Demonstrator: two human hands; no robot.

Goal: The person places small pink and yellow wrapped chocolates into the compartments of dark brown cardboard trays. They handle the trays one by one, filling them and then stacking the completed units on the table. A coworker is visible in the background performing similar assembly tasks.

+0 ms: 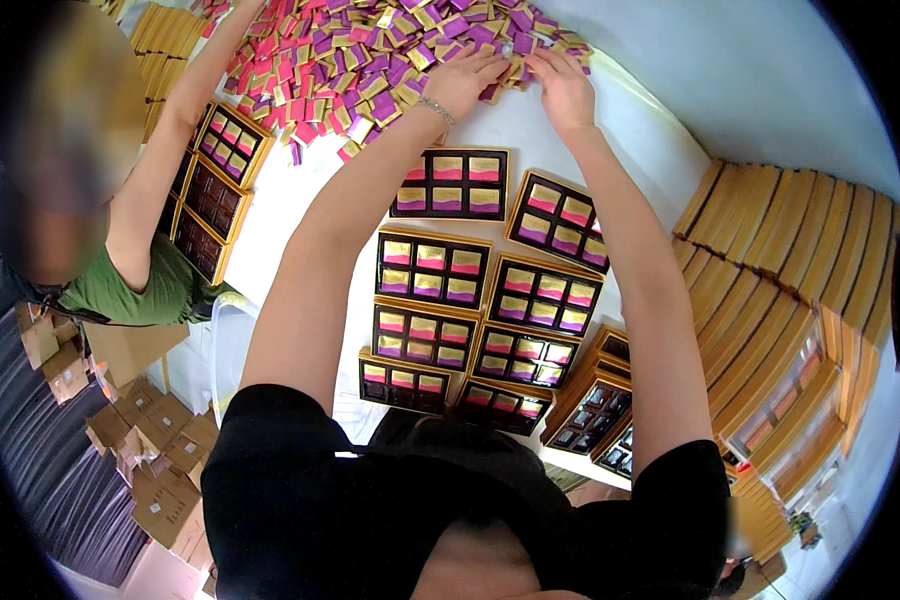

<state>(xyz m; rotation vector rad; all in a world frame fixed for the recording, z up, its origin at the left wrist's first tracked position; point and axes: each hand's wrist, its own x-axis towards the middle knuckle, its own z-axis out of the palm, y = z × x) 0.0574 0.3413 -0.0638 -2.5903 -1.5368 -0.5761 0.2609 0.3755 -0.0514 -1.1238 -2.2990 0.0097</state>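
Note:
A large pile of small foil-wrapped pieces (350,75), gold with pink or purple bands, covers the far part of the white table. My left hand (460,82) reaches to the pile's near right edge, fingers stretched over the pieces. Just to its right, my right hand (568,92) touches the same edge with its fingers apart. Neither hand clearly holds a piece. Below my arms stand several gold-rimmed black trays. A far tray (450,183) and a middle tray (433,267) hold pink-banded pieces in one row and purple-banded ones in the other.
At near right, a tray stack (590,415) has bare dark compartments. Tall stacks of gold-edged trays (770,240) line the right side. On the left, a co-worker's arm (170,130) extends to the pile past more trays (232,145). Cardboard boxes (160,430) lie on the floor behind.

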